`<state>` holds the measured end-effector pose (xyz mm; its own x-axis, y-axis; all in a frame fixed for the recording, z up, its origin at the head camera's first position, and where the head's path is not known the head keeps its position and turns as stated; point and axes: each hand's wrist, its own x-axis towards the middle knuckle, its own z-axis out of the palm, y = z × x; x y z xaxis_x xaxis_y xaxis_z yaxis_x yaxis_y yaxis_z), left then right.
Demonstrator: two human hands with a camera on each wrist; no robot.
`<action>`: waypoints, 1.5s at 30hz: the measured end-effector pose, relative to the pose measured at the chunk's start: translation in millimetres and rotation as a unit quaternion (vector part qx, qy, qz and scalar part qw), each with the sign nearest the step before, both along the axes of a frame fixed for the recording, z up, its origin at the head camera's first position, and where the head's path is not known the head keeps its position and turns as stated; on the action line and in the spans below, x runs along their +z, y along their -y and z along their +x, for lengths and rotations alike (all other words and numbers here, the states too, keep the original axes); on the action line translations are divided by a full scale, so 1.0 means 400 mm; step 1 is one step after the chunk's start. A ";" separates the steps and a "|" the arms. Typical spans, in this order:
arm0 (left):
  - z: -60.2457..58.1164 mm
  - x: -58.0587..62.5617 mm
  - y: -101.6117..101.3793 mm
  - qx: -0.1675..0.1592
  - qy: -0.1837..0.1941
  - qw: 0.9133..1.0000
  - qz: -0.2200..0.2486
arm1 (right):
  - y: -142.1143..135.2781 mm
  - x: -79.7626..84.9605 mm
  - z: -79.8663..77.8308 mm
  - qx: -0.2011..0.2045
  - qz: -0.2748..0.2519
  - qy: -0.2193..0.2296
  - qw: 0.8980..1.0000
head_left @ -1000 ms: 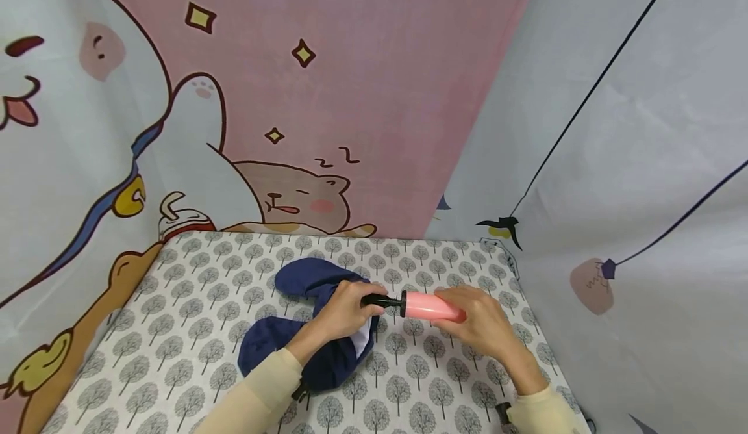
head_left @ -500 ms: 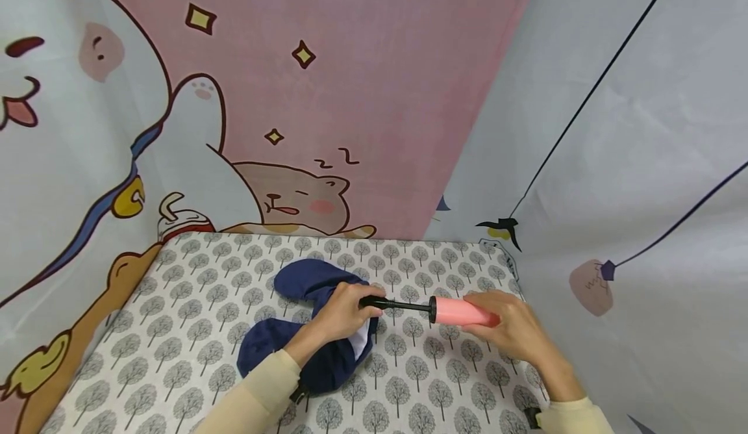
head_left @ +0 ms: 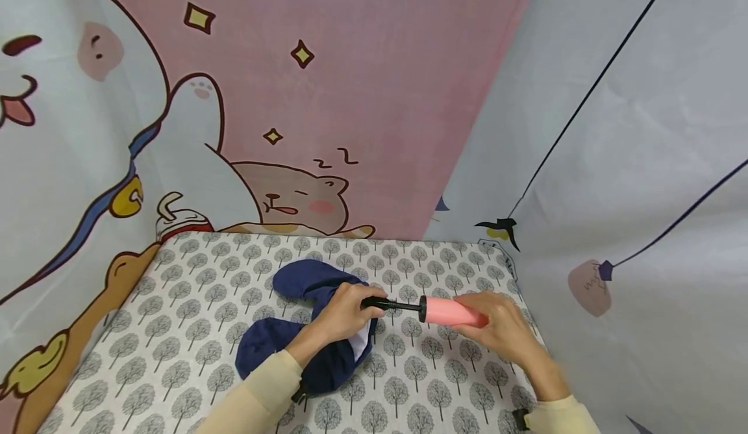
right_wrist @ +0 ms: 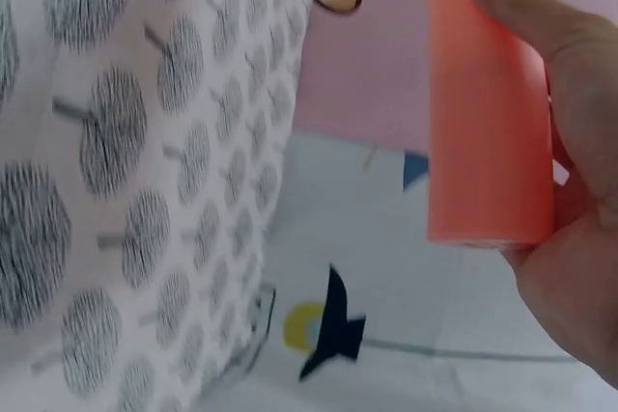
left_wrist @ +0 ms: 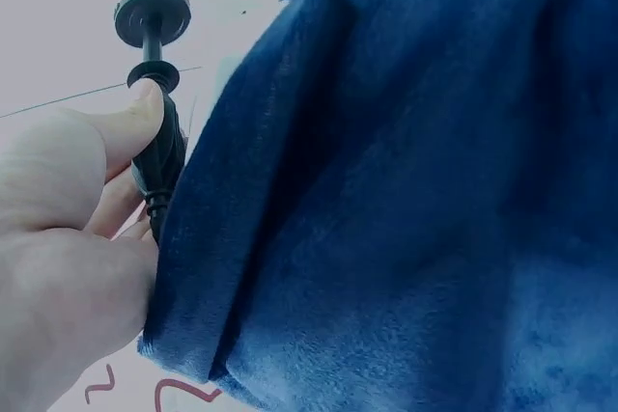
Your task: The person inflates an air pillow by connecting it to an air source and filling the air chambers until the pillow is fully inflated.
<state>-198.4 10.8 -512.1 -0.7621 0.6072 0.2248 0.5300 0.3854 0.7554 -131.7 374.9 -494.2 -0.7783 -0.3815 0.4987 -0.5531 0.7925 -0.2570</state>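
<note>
A navy plush U-shaped neck pillow (head_left: pixel 306 279) lies on the table, its white inner fabric (head_left: pixel 360 342) showing at the right edge. At that edge my left hand (head_left: pixel 341 314) grips the black end (left_wrist: pixel 159 156) of a hand pump, thumb along it, and the pillow's navy cover (left_wrist: pixel 386 200) hides its lower tip in the left wrist view. A thin black rod runs from there to the pump's pink barrel (head_left: pixel 447 311), partly drawn out. My right hand (head_left: pixel 505 323) holds the barrel's far end, fingers and thumb around it.
A white cloth printed with grey trees (head_left: pixel 397 392) covers the table. Behind it hangs a pink cartoon curtain (head_left: pixel 374 96), and a pale sheet (head_left: pixel 643 193) closes off the right side. A black strap (head_left: pixel 299 394) pokes out below the pillow.
My right hand first pulled the barrel rightward, baring more rod, then slid it slightly back to the left. My left hand and the pillow stay almost in place.
</note>
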 end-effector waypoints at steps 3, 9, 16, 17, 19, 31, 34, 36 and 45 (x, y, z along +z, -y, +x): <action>0.004 0.000 -0.008 0.006 -0.003 1.000 0.005 | 0.044 -0.015 -0.008 0.008 -0.013 -0.023 1.000; 0.010 -0.011 -0.012 0.013 -0.013 1.000 0.005 | 0.116 -0.026 -0.012 -0.001 -0.001 -0.061 0.998; 0.008 -0.021 0.003 0.010 -0.009 1.000 0.008 | 0.112 -0.026 -0.008 0.003 0.011 -0.039 0.999; 0.008 -0.021 0.005 0.010 -0.005 1.000 0.009 | 0.103 -0.023 -0.008 0.005 0.011 -0.032 0.999; 0.008 -0.021 0.007 0.009 0.002 1.000 0.009 | 0.082 -0.016 -0.007 0.008 0.009 -0.023 1.000; 0.007 -0.027 0.012 0.024 0.002 1.000 0.002 | -0.072 0.027 0.008 -0.018 0.016 0.011 1.000; 0.006 -0.027 0.016 0.030 -0.003 1.000 0.005 | -0.097 0.038 0.019 -0.035 0.014 0.016 0.999; 0.005 -0.022 0.015 0.024 -0.003 1.000 0.011 | -0.094 0.041 0.022 -0.043 0.012 0.014 0.999; 0.009 -0.026 0.006 -0.002 -0.072 0.996 0.044 | 0.056 -0.003 -0.009 -0.015 -0.016 -0.018 1.000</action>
<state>-194.8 8.3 -522.5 -0.7149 0.5841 0.3845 0.6375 0.3184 0.7016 -135.3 352.5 -495.5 -0.7705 -0.3411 0.5385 -0.5379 0.8012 -0.2620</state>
